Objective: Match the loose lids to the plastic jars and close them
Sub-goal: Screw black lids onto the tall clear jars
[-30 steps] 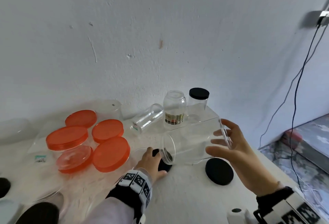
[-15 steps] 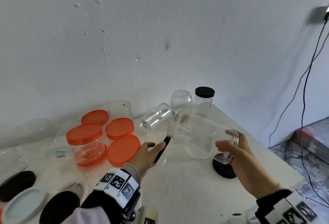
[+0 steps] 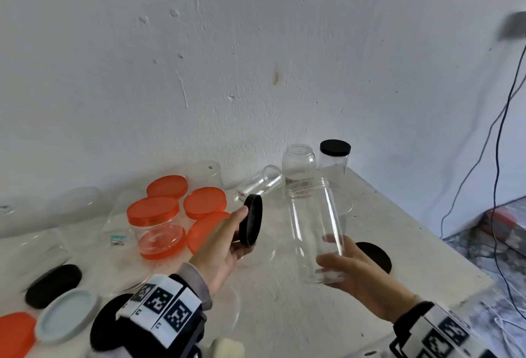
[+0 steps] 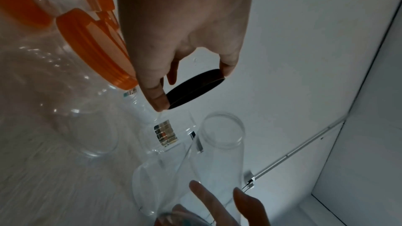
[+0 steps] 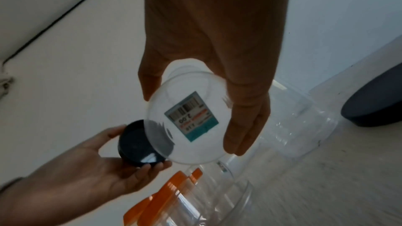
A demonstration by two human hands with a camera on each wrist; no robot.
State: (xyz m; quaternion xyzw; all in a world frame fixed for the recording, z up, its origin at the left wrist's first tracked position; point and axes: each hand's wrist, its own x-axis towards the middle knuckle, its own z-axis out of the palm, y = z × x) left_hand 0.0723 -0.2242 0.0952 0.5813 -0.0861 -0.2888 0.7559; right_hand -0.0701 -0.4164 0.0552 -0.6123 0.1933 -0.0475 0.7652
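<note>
My left hand [image 3: 227, 241] pinches a round black lid [image 3: 251, 224] on edge above the table; the left wrist view shows thumb and fingers on the black lid [image 4: 194, 88]. My right hand [image 3: 353, 269] grips the base of a tall clear jar [image 3: 316, 224], held nearly upright with its open mouth up and lifted off the table. In the right wrist view the clear jar's [image 5: 187, 126] labelled bottom faces the camera, with the black lid [image 5: 139, 143] beside it to the left. Lid and jar mouth are apart.
Orange-lidded jars [image 3: 155, 224] and loose orange lids [image 3: 205, 202] sit at left. Clear jars [image 3: 299, 171], one with a black cap [image 3: 335, 148], stand by the wall. A black lid [image 3: 375, 255] lies by the right edge; black, grey and orange lids [image 3: 67, 315] lie front left.
The left hand picked the black lid off the table and raised it. The right hand swung the clear jar from lying sideways to nearly upright.
</note>
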